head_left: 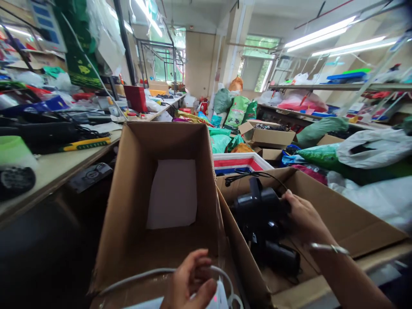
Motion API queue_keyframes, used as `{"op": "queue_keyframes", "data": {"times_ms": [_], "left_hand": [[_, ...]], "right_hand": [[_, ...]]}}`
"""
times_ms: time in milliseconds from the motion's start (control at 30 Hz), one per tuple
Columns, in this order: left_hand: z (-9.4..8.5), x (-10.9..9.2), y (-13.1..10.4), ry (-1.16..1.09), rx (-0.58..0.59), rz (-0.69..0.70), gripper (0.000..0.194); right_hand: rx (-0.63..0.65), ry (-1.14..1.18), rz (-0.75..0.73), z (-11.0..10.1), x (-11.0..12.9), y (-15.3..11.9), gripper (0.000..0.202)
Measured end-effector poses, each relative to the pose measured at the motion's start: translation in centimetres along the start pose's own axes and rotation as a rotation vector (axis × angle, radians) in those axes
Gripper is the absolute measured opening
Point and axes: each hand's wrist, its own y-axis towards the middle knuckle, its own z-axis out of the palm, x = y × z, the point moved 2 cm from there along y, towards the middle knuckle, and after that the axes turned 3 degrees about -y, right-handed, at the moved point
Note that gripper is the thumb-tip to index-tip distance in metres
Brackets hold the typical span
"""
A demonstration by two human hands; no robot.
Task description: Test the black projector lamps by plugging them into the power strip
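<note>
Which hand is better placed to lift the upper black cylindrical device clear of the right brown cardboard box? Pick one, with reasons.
Probably the right hand: it touches that black device. The left hand is farther off, beside a thin white cable near the left brown cardboard box.

Two large open cardboard boxes [117, 231]; at least two black cylindrical fixtures [257, 204]; one smaller carton [268, 137] of black parts; one pale sheet [173, 195]; one white power strip [220, 296]; one wristband [328, 247]; one red box [135, 99]. The piled bags [237, 112] cannot be counted.
</note>
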Motion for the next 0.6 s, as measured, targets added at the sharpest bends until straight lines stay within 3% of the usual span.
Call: {"op": "queue_keyframes", "data": {"times_ms": [100, 200, 300, 367, 467, 533, 600], "left_hand": [[3.0, -2.2, 0.1, -0.113, 0.057, 0.028, 0.097], [3.9, -3.3, -1.0, -0.236, 0.15, 0.029, 0.097], [2.6, -3.0, -2.9, -0.206, 0.192, 0.014, 0.095], [1.2, -2.7, -4.2, -0.122, 0.236, 0.006, 0.088], [-0.3, -3.2, -5.4, 0.113, 0.238, 0.028, 0.062], [-0.8, -4.0, -5.5, 0.243, 0.155, 0.024, 0.056], [-1.0, -4.5, -5.5, 0.226, 0.124, -0.071, 0.051]], "right_hand": [[0.078, 0.103, 0.103, 0.4, 1.8, -6.8, 0.038], [0.195, 0.193, 0.133, 2.1, 2.6, -12.8, 0.045], [0.333, 0.35, 0.183, 3.4, 3.0, -17.0, 0.046], [0.397, 0.374, 0.177, 4.0, 3.3, -18.7, 0.06], [0.446, 0.238, -0.01, 4.8, 3.6, -20.4, 0.069], [0.486, 0.2, -0.13, 5.2, 3.6, -21.3, 0.068], [0.572, 0.228, -0.186, 5.2, 3.2, -22.2, 0.07]]}}
